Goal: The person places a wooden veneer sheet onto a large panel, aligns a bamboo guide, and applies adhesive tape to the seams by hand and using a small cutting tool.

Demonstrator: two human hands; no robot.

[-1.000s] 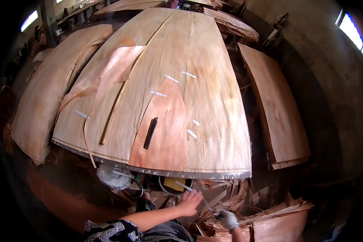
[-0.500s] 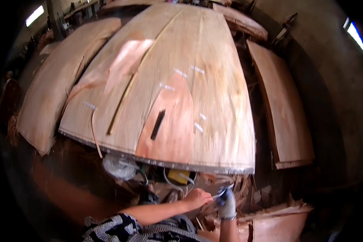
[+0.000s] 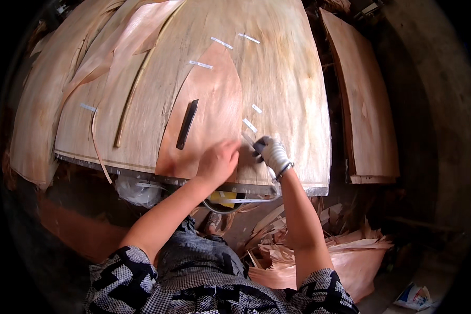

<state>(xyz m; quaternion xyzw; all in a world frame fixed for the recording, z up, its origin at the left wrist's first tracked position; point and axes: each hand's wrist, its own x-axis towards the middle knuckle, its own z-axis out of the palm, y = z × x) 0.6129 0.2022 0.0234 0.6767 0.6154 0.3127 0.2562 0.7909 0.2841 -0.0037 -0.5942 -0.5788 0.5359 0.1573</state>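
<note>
A pointed reddish veneer piece (image 3: pixel 209 99) lies set into the pale wood veneer sheet (image 3: pixel 293 78) at the near edge of the stack. My left hand (image 3: pixel 218 162), bare and slightly blurred, rests flat on the reddish piece near its right edge. Just to the right, my right hand (image 3: pixel 273 155), in a white and dark glove, pinches a strip of white tape (image 3: pixel 246 200). One end of the tape points to the seam; the rest trails below the table edge. A black utility knife (image 3: pixel 187 124) lies on the reddish piece. Short tape pieces (image 3: pixel 249 125) stick along the seams.
A thin wooden stick (image 3: pixel 134 99) and loose veneer strips (image 3: pixel 100 149) lie to the left. More veneer stacks (image 3: pixel 365 99) stand on either side. Below the edge are a clear plastic bag (image 3: pixel 138 191), a yellow item (image 3: pixel 222 198) and torn veneer scraps (image 3: pixel 345 256).
Both hands have moved up from below the table edge onto the veneer, the right bringing the tape along. The view has shifted nearer to the sheet's front edge.
</note>
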